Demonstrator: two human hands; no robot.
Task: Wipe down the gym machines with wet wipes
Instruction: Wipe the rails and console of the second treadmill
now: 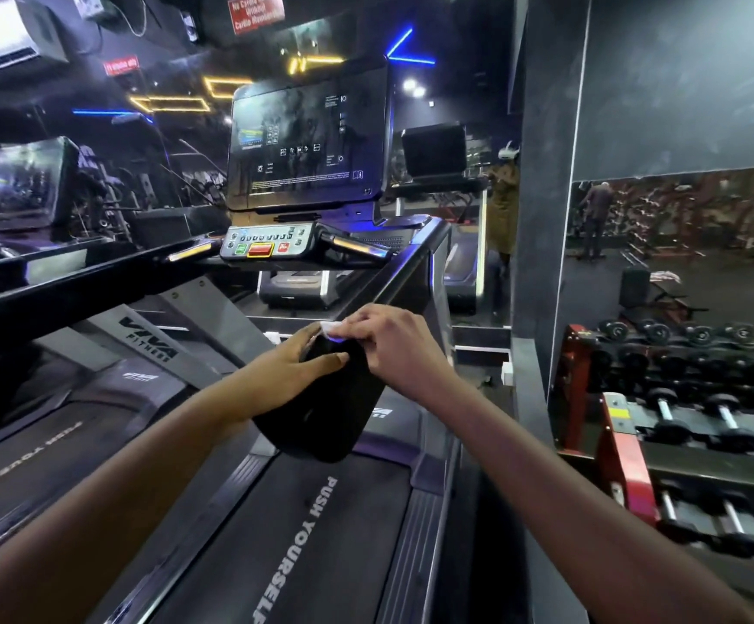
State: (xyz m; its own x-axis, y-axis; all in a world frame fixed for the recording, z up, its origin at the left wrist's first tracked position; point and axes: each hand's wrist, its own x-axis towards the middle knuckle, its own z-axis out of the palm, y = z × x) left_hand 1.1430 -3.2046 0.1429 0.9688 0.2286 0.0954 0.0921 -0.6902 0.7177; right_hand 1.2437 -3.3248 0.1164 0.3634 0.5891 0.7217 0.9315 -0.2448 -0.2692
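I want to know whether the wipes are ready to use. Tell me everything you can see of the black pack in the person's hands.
The black pack is a soft-looking, matte dark pouch with a rounded lower end. It is held tilted in the air above the treadmill belt. The left hand grips its upper part, with the thumb across the front. At its top a white wipe pokes out, pinched by the right hand. No label is readable.

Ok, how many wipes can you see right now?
1: a white wipe at the top of the black pack, pinched by the right hand; the left hand holds the pack. More may be hidden inside.
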